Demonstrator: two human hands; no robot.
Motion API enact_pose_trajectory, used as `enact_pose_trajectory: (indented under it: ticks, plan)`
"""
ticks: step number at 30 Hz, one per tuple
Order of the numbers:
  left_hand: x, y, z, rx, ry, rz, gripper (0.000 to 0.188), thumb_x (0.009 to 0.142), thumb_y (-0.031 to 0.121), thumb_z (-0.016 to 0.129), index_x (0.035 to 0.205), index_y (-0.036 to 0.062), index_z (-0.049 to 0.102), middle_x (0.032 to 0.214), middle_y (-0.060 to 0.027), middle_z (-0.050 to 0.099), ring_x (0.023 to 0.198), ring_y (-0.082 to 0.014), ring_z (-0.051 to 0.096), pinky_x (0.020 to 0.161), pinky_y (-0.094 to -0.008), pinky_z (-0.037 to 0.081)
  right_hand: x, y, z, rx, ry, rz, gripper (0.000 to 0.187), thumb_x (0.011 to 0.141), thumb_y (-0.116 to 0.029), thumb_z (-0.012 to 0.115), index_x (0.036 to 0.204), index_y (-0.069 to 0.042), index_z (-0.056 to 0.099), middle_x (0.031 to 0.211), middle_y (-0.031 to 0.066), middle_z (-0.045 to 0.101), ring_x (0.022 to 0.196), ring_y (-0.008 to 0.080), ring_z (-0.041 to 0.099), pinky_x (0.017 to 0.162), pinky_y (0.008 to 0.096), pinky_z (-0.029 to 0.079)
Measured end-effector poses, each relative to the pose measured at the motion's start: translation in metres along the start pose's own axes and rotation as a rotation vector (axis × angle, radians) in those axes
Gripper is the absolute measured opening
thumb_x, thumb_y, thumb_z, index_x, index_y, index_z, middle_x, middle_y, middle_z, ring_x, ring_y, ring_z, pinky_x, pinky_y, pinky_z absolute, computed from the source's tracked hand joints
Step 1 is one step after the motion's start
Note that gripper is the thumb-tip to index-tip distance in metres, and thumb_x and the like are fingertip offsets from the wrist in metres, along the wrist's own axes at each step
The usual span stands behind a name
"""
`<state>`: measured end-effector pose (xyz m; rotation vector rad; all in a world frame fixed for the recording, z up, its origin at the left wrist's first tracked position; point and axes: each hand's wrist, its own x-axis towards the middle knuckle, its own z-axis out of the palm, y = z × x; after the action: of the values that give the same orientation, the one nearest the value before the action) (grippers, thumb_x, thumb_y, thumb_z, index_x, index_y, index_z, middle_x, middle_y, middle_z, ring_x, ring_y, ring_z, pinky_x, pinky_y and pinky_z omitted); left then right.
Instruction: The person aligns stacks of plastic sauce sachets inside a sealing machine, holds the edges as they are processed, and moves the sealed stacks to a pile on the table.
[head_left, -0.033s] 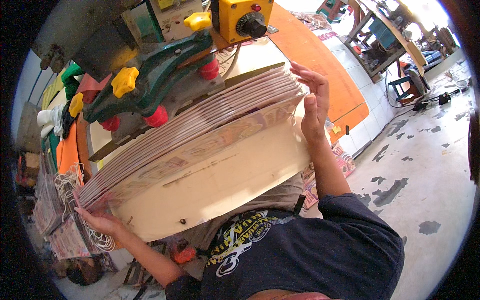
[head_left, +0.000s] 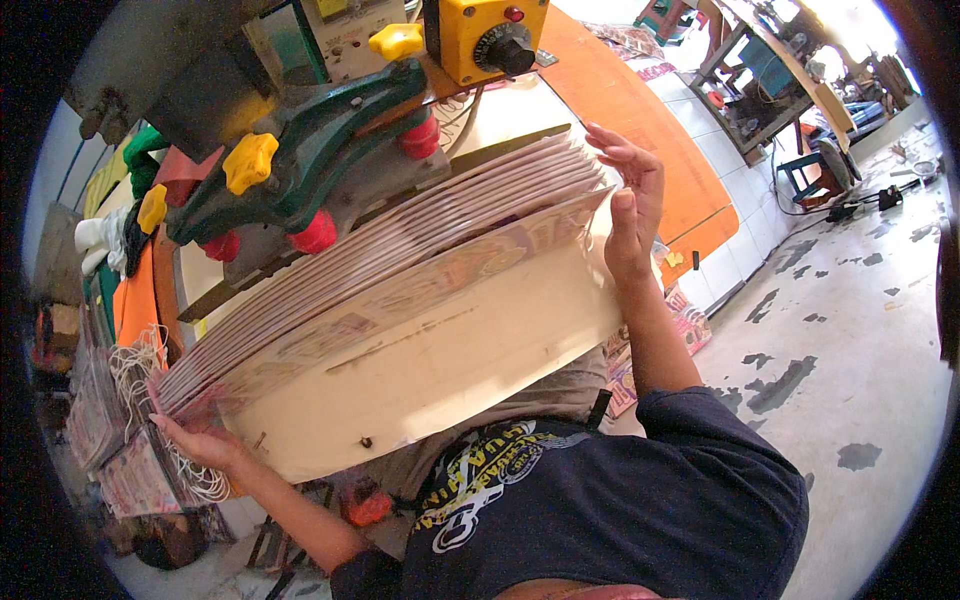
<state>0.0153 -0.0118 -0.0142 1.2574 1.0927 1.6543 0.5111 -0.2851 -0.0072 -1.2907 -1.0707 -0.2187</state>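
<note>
- The cream surface (head_left: pixel 470 385) spreads in front of the person; its bare near part gives room to set the lower edges down evenly, so it is best kept free.
- The stack of printed plastic packs (head_left: pixel 400 240) is on the far part of that surface, just before the green-framed machine (head_left: pixel 340 140), upper edges fanned a little and the front printed face toward the person. The layers look slick and floppy, so light, even pressure from both ends should square them better than a hard squeeze.
- The left hand (head_left: pixel 205 445) is at the left end, its fingers extended rather than curled, seemingly against the lower corner; keeping them flat should stop the corner buckling.
- The right hand (head_left: pixel 635 200) stands open at the right end, fingers raised and loosely bent, thumb up; whether it touches the edges I cannot tell. A flat palm would catch stray layers best.
</note>
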Motion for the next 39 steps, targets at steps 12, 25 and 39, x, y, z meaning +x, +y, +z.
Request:
enact_pose_trajectory:
  ticks: [12,25,39]
  plan:
    - [-0.009,0.010,0.013,-0.003,0.029,0.054,0.065,0.110,0.048,0.037,0.151,-0.0003,0.046,0.142,-0.0185,0.058,0.115,-0.0322,0.067,0.077,-0.0392,0.063,-0.003,0.001,-0.004,-0.099,0.070,-0.141,0.037,0.100,-0.043,0.059,0.101,-0.008,0.048,0.123,0.0215,0.061,0.116,0.0276,0.056,0.100,0.0424,0.041]
    - [0.000,-0.002,-0.008,0.084,0.218,0.209,0.049,0.109,0.039,0.044,0.130,-0.0035,0.060,0.127,-0.0160,0.064,0.106,-0.0271,0.067,0.084,-0.0386,0.059,-0.009,0.003,-0.002,0.058,0.105,-0.102,0.040,0.099,-0.041,0.063,0.105,-0.003,0.051,0.097,0.0136,0.058,0.091,0.0204,0.054,0.085,0.0350,0.043]
    - [-0.007,0.007,0.004,0.037,0.371,0.161,0.037,0.107,0.035,0.054,0.109,-0.0003,0.065,0.106,-0.0099,0.064,0.097,-0.0215,0.062,0.087,-0.0376,0.051,-0.008,-0.002,-0.006,0.021,0.098,-0.039,0.052,0.100,-0.046,0.059,0.111,0.004,0.064,0.087,0.0042,0.054,0.079,0.0138,0.050,0.074,0.0295,0.040]
